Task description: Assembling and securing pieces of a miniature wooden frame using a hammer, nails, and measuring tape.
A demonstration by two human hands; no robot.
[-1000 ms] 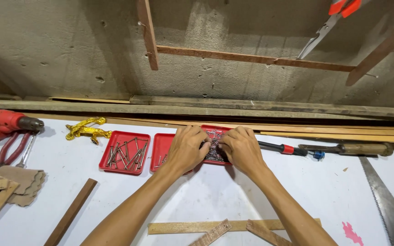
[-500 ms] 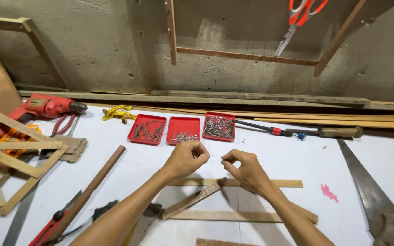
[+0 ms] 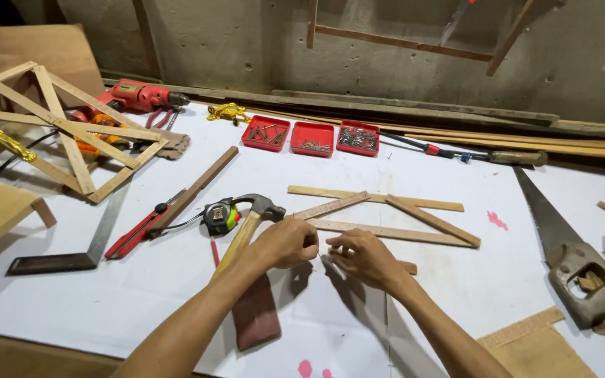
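Hovering close together over the white table, the left hand and right hand pinched narrowly — contents too small to tell — just near of the wooden strips, hammer at left.

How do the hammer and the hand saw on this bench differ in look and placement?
The hammer has a pale wooden handle and a small dark metal head; the hand saw has a long flat grey blade and a worn, dark grip with a cut-out. The hammer lies right beside the left hand, partly under that forearm; the saw lies far out to the right, away from the right hand. Both rest flat on the white table, unheld.
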